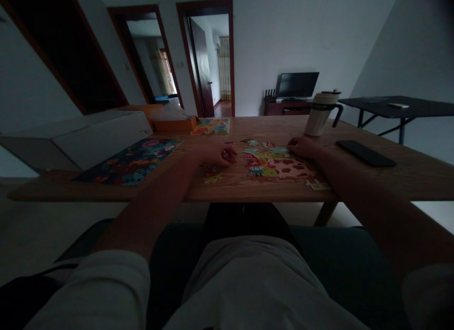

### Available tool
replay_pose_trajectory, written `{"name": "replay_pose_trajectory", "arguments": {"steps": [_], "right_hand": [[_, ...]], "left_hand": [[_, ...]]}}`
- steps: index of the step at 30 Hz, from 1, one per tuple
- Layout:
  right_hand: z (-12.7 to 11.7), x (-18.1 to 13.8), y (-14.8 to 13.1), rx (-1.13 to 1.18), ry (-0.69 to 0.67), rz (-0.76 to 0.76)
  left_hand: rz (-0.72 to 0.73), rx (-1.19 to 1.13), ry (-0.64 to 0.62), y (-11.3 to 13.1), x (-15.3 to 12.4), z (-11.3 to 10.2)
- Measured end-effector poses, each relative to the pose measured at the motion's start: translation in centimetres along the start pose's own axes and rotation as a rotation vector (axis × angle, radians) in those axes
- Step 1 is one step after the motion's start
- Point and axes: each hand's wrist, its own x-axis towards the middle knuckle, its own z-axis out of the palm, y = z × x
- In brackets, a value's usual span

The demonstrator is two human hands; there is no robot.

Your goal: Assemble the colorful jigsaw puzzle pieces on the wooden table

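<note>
A partly assembled jigsaw puzzle (283, 168), with a spotted cow pattern and a red barn, lies on the wooden table. My left hand (214, 154) is to its left, fingers curled around a small jigsaw piece (226, 154), largely covered by the fingers. Loose jigsaw pieces (213, 178) lie below that hand. At the puzzle's upper right edge rests my right hand (301, 145), its fingers bent down and touching it, with no piece visible in them. More loose pieces (250, 142) lie just beyond the puzzle. One pale piece (318, 185) sits at its lower right corner.
A dark blue finished puzzle (136, 160) and a white box (106, 136) are on the left. Behind stand an orange box (173, 124) and another colourful puzzle (212, 126). A cream travel mug (317, 117) and a black phone-like slab (365, 153) are on the right.
</note>
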Motion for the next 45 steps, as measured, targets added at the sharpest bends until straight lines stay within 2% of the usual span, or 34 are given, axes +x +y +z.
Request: {"name": "replay_pose_trajectory", "arguments": {"steps": [5,8,12,15,19,22,25,34,38,41,45], "right_hand": [[-0.2,0.0,-0.1,0.014,-0.007,0.007],[-0.1,0.1,0.0,0.026,-0.022,0.020],[0.2,0.3,0.4,0.024,-0.005,-0.002],[0.3,0.3,0.5,0.025,0.003,-0.005],[0.1,0.1,0.2,0.040,-0.009,0.002],[0.0,0.0,0.0,0.030,-0.011,0.011],[0.0,0.1,0.0,0.004,-0.008,0.014],[0.4,0.7,0.8,0.008,-0.001,-0.021],[0.5,0.7,0.9,0.011,0.000,-0.019],[0.7,0.8,1.0,0.014,0.008,-0.016],[0.8,0.7,0.9,0.010,0.021,-0.015]], "left_hand": [[-0.081,-0.022,-0.040,-0.1,-0.8,-1.1],[-0.074,-0.056,0.009,-0.5,-0.9,-1.5],[-0.065,-0.198,0.080,-2.6,-1.0,-2.1],[-0.110,-0.370,0.197,-4.3,-1.7,-2.7],[-0.198,-0.528,0.404,-5.3,-2.9,-3.3],[-0.257,-0.514,0.549,-5.7,-3.4,-3.7],[-0.319,-0.429,0.604,-6.5,-3.6,-3.9],[-0.524,-0.229,0.546,-8.5,-4.2,-4.5],[-0.571,-0.139,0.390,-9.3,-4.3,-4.5],[-0.513,-0.068,0.310,-9.8,-3.5,-4.1],[-0.470,-0.016,0.123,-10.1,-2.1,-3.1]]}}
